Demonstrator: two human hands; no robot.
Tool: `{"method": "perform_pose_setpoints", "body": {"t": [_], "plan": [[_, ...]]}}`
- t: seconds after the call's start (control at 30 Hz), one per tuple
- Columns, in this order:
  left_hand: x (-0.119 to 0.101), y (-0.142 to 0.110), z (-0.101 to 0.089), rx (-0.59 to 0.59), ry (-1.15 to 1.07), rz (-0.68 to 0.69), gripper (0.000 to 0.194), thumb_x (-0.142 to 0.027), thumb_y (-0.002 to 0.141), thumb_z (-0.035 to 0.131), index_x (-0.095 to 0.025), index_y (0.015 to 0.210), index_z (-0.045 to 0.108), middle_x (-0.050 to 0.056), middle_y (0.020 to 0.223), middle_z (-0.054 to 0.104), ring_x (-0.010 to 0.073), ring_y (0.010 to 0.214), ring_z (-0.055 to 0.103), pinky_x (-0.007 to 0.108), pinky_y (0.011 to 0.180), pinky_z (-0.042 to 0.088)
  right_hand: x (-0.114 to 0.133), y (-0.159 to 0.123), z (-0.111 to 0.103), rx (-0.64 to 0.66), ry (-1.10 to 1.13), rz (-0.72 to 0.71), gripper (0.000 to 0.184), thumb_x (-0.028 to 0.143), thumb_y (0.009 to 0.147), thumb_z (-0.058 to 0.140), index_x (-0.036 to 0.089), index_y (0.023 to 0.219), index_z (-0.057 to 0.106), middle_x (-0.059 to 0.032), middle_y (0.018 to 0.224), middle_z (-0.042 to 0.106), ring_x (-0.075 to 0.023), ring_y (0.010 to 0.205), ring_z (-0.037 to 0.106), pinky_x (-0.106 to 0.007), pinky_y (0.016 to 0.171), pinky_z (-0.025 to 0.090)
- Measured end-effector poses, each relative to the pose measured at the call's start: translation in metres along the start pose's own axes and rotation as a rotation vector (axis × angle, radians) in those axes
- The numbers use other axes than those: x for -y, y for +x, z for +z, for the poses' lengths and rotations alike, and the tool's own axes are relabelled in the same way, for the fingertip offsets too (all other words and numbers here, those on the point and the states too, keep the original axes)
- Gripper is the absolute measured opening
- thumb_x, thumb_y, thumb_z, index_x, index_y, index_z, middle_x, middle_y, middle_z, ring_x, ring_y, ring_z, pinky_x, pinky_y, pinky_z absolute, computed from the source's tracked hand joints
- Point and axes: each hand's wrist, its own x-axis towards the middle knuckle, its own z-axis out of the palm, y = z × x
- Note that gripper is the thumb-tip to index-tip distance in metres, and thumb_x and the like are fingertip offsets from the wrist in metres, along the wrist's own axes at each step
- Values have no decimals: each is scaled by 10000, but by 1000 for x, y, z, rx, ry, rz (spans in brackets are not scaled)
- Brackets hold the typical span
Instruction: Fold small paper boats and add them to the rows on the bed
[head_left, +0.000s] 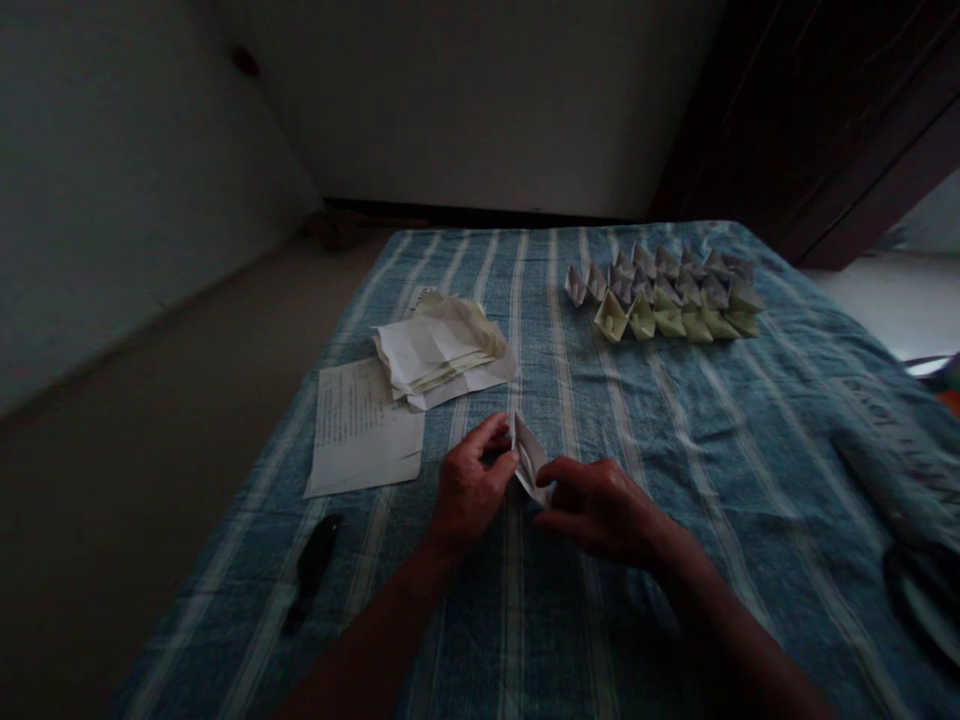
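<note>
Okay, left hand [472,490] and right hand [600,510] pinch a folded paper boat [531,458] between closed fingers [499,438], near the middle of a striped blue sheet [675,480]. Rows of paper boats [660,300] sit far right, loose paper [439,350] far left.

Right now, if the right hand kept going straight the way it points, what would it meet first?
The paper boat comes first: the fingers of the right hand seem already against it, and the left hand lies just beyond it.
</note>
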Motion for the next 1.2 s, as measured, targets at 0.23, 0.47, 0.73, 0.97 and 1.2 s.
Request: {"method": "perform_pose_setpoints", "body": {"t": [0.23,0.47,0.73,0.97,1.2], "plan": [[1,0,-3,-15,-59,-17,502,-260,730,638,-131,1214,603,120,1116,693,238,989,676,365,866,551,2,-1,-9,-8,-4,62,173,223,774,685,173,922,611,63,578,597,-75,500,514,-201,517,357],[2,1,-3,-26,-62,-28,415,-275,739,610,-128,1127,632,101,1034,720,229,968,684,349,868,544,6,-2,-5,53,-33,16,201,249,765,700,178,941,633,53,599,616,-82,500,531,-200,517,360],[7,5,-9,-36,-44,-23,369,-351,768,586,-146,1069,641,90,1003,737,241,939,699,362,853,551,13,3,10,46,-288,16,152,208,765,660,191,915,641,25,611,672,-113,545,594,-201,512,327],[9,8,-12,-54,-40,-25,401,-418,740,587,-160,1038,658,94,1009,742,254,947,701,361,846,562,8,7,28,-78,-501,-50,46,220,777,619,201,782,577,19,650,688,-113,542,609,-223,496,271],[8,9,-13,-103,-16,-20,390,-452,719,603,-173,978,689,89,1003,747,264,950,699,383,887,549,1,15,46,-435,-623,-76,182,121,838,457,202,683,510,4,561,613,-115,456,554,-261,476,240]]}}
